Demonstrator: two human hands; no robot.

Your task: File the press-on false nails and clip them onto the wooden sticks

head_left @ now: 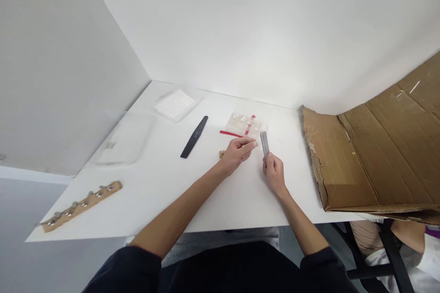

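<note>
My right hand [274,171] is closed round the lower end of a grey nail file [264,143], which stands tilted up from the white table [165,192]. My left hand [238,152] rests beside it with the fingers pinched together near the file's tip; a small wooden piece [222,154] pokes out at its left side. Just beyond both hands lie a clear plastic tray of nail tips [245,123] with red marks and a thin red stick [229,133].
A black nail file [194,137] lies left of centre. Further left are a white gridded box [175,104], a clear plastic lid [125,139] and a wooden bar with metal holders [80,205]. A flattened cardboard sheet [371,146] covers the right side. Another person sits at lower right.
</note>
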